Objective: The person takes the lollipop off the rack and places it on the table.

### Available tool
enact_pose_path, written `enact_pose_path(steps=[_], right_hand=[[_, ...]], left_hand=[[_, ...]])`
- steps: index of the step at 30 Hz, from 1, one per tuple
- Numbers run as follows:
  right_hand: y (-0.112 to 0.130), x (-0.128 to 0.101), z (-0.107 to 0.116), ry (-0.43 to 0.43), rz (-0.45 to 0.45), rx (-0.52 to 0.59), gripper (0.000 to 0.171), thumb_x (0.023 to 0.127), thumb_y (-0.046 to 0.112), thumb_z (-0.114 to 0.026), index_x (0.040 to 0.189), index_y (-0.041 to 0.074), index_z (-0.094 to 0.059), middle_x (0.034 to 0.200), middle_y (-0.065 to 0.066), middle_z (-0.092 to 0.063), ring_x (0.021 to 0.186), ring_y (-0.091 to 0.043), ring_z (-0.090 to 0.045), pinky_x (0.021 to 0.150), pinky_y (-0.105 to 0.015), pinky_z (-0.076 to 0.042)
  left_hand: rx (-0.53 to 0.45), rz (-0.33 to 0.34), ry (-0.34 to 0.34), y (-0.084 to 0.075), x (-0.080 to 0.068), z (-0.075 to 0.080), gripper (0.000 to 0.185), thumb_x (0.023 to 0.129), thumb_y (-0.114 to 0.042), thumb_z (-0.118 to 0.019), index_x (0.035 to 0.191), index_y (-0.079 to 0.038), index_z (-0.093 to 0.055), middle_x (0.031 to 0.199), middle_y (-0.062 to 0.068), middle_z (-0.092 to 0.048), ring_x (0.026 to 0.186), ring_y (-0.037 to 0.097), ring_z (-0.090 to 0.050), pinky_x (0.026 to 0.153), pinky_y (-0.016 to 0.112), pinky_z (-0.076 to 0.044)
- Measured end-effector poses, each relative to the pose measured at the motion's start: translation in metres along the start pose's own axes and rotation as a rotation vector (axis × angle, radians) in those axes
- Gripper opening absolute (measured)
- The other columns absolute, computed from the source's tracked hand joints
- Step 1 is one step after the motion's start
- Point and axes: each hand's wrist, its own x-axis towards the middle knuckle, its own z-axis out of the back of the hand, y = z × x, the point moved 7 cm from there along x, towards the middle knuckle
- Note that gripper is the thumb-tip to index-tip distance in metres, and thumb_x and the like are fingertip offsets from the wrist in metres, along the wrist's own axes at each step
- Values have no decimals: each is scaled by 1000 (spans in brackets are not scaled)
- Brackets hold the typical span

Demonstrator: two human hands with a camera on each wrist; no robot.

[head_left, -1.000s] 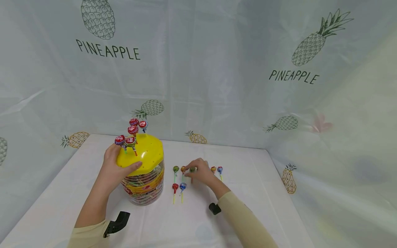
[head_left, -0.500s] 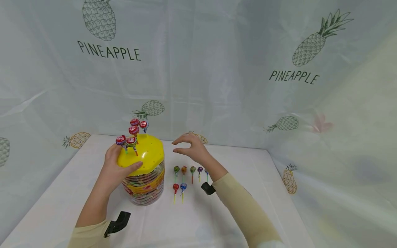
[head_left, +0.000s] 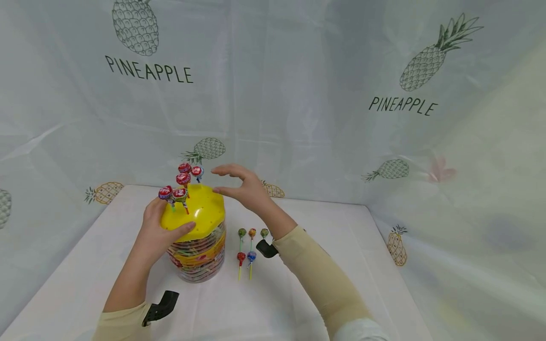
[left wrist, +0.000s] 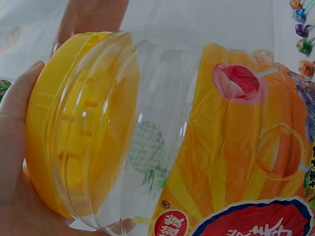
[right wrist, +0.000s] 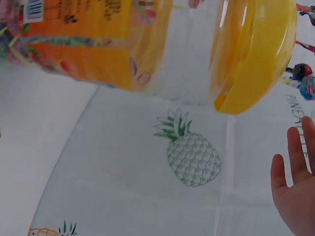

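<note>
A clear jar (head_left: pixel 198 255) full of wrapped sweets stands on the white table, capped by a yellow lid (head_left: pixel 200 208) with holes. Several red-topped lollipops (head_left: pixel 183 180) stand upright in the lid's far left part. My left hand (head_left: pixel 158 229) grips the lid's left edge, thumb (left wrist: pixel 15 123) on the rim of the lid (left wrist: pixel 64 123). My right hand (head_left: pixel 239 185) hovers open and empty just above the lid's far right edge, fingers (right wrist: pixel 295 187) straight beside the lid (right wrist: pixel 256 54). Loose lollipops (head_left: pixel 251 233) lie in rows right of the jar, some hidden under my right forearm.
A pale curtain with pineapple prints (head_left: pixel 149 71) closes the back and right side of the table (head_left: pixel 341 265). A red lollipop (head_left: pixel 241 256) and a blue one (head_left: pixel 251 255) lie nearer me. Black wrist mounts (head_left: pixel 162 303) sit on both sleeves.
My right hand rose from the row of lollipops on the table and swung left and up to the jar lid, holding nothing visible. The left hand and jar stayed put.
</note>
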Motion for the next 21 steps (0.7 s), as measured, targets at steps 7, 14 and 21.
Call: enact_pose_path(steps=[7,14,21], right_hand=[[13,19,-13,19,22,94,47,88,17,-74,133,16,-60,130,4,-57,114,-13,-56,100,-22,-43],[19,34,-31,128,-22,171,42,95,19,-65,135,12,-58,136,4,-53,116,-9,-53,97,-21,-44],[25,41,-48,246,0,268,41,100,16,-55,140,9,-53,134,-1,-54,110,-8,-55,95,-23,-47]], left_hand=[[-13,-7,-9,0,0,2,104,85,-42,-74,154,1,-10,157,23,4,135,53,-20,103,65,-33],[-3,-15,-14,0,0,2,103,85,-42,-74,154,1,-11,157,24,3,135,52,-19,103,65,-33],[-12,-34,-19,0,0,3,102,85,-43,-73,155,-1,-12,157,23,2,137,52,-17,103,67,-31]])
